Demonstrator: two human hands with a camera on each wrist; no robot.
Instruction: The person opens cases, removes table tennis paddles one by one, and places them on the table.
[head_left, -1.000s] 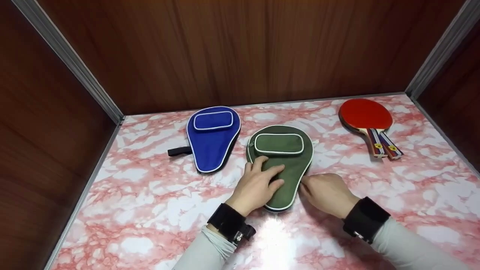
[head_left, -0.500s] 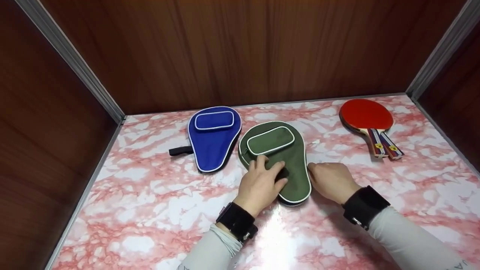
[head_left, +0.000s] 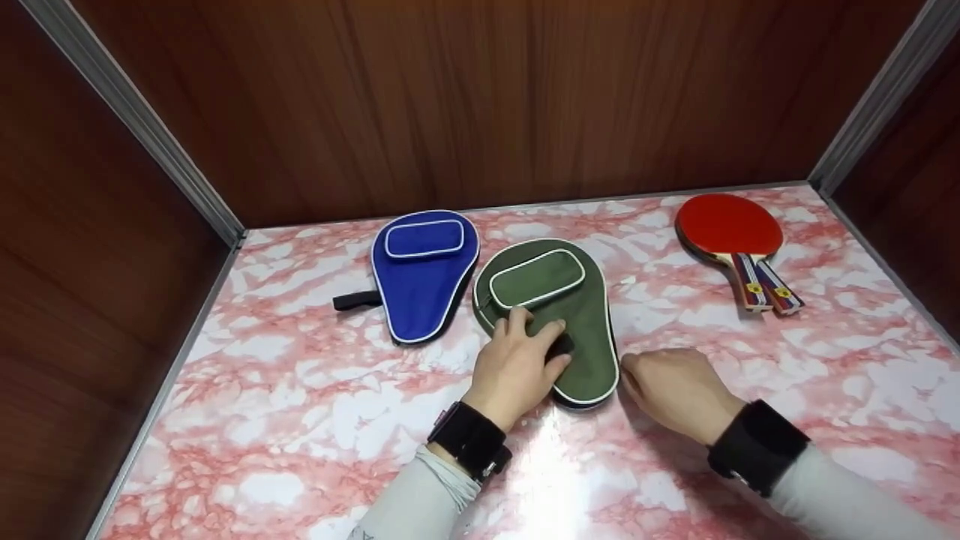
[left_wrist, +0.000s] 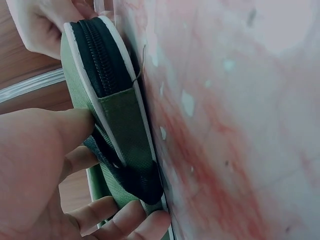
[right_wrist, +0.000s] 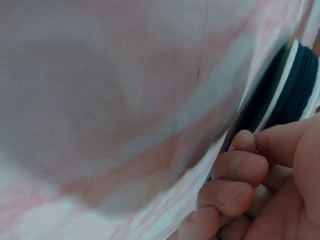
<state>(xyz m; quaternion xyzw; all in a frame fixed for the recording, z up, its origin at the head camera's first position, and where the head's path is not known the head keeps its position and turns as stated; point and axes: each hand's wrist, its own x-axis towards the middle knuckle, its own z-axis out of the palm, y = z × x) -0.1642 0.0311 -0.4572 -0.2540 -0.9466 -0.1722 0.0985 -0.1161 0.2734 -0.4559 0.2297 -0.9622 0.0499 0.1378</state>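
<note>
Likely tugged, the green case [head_left: 576, 313] swung its tip toward the tabletop's [head_left: 300, 427] right edge; left hand [head_left: 516, 369] gripping, right hand [head_left: 679, 388] curled, hold unclear.

a green case [head_left: 579, 319] (paddle-shaped, white-piped) lies flat, slightly askew.

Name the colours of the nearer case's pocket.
The pocket is green, white-edged; head view is clearest.

Around the green case [head_left: 577, 315], travel is limited at 10 o'clock by the blue case [head_left: 421, 292], just beside; only a sliver is offered between. At 12, reach is stopped by the wood panel [head_left: 487, 105]. Wide room is found towards 2, up to the red paddle [head_left: 731, 225]. 4 is blocked by the right hand [head_left: 679, 386], 7 by the left hand [head_left: 514, 367].
</note>
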